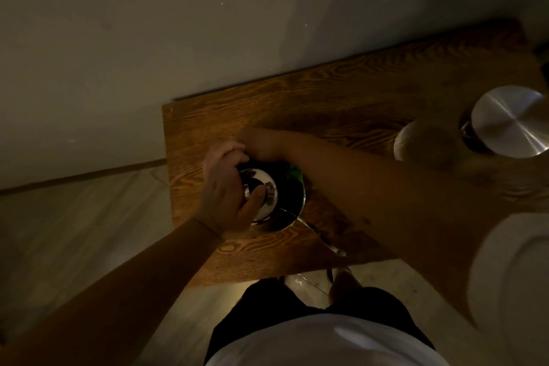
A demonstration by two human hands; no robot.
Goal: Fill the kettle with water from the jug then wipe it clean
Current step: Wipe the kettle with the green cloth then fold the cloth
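Near the table's (208,127) left edge, steady the steel kettle (292,202) with left hand (228,187) gripping its top; right hand (261,145) behind, grasp hidden, green cloth (294,174) peeking—wipe firmly.

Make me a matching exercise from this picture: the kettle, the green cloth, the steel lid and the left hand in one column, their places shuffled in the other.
Things:
1. kettle
2. green cloth
3. steel lid
4. left hand

Places:
A. far right of the wooden table
B. standing near the table's left end
C. gripping the kettle's top
D. peeking out between the kettle and the right forearm

Pairs: 1-B, 2-D, 3-A, 4-C
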